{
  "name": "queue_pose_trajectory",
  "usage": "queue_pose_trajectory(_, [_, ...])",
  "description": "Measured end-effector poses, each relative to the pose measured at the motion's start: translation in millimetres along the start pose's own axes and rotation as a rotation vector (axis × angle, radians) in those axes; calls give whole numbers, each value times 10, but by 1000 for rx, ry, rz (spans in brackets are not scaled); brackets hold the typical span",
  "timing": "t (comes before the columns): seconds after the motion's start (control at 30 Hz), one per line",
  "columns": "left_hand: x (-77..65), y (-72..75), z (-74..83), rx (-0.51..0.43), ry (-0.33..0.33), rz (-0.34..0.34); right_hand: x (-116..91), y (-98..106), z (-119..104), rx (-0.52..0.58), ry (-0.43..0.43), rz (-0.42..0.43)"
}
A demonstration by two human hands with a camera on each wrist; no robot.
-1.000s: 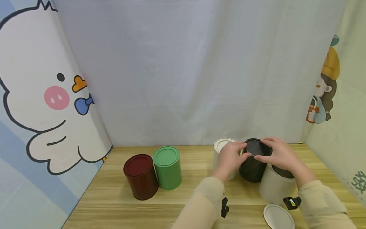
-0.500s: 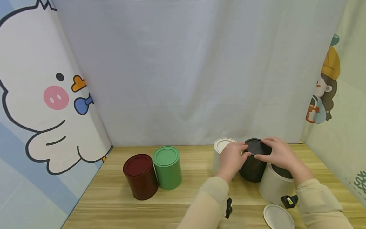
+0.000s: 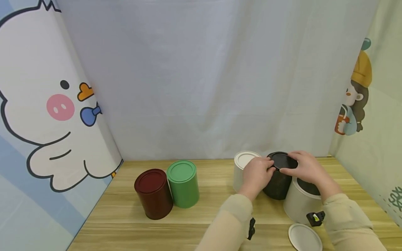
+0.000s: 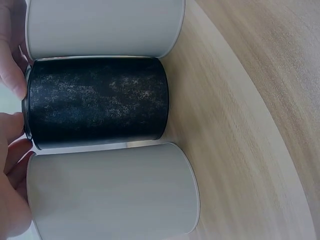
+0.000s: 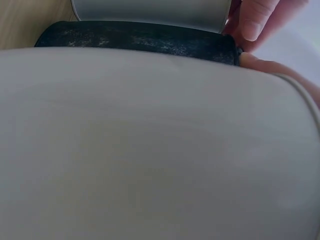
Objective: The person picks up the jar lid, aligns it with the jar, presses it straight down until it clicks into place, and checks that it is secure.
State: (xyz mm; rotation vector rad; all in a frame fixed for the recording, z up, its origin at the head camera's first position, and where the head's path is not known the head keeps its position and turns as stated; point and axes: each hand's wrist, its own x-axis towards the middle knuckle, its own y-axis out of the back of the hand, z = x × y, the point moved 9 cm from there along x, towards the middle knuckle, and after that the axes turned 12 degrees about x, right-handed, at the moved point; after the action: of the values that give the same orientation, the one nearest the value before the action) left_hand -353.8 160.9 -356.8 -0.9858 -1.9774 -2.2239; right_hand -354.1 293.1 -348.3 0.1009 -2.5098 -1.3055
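A black can (image 3: 277, 186) stands upright between a narrower white can (image 3: 239, 176) and a wider off-white can (image 3: 298, 205). Its black lid (image 3: 284, 161) sits at the top rim. My left hand (image 3: 257, 174) pinches the lid's left edge, fingertips bunched close together. From the other side, my right hand (image 3: 309, 169) reaches over the off-white can and grips the lid's right edge with thumb and fingers spread. In the left wrist view, fingertips of both hands meet the lid end of the black can (image 4: 100, 100). The off-white can has no lid on, and its dark inside shows.
A loose white lid (image 3: 304, 237) lies on the wooden table (image 3: 188, 230) in front of the off-white can. Further left, a dark red can (image 3: 155, 197) and a green can (image 3: 185, 188) stand close together, both lidded. A grey curtain (image 3: 188, 87) hangs behind.
My left hand has shifted slightly right, its fingertips drawing closer together at the lid's edge. My right hand has barely moved. The cans stand where they were.
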Motion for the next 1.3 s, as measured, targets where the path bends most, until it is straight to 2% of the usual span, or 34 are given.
queue_pose_trajectory(0.33, [-20, -18, 53, 91, -71, -42, 42, -27, 29, 7, -22, -20])
queue_pose_trajectory(0.6, [-37, -34, 69, 136, -135, -12, 46, -31, 11, -3, -3, -68])
queue_pose_trajectory(0.8, [-70, -19, 115, 198, -245, 21, 57, 34, -67, -7, 64, -59])
queue_pose_trajectory(1.03, [-124, -43, 241, 283, -382, 3, 82, 72, -129, -19, 99, -107])
queue_pose_trajectory(1.3, [-167, -35, 297, 331, -425, 36, 124, 78, -106, -16, 64, -185])
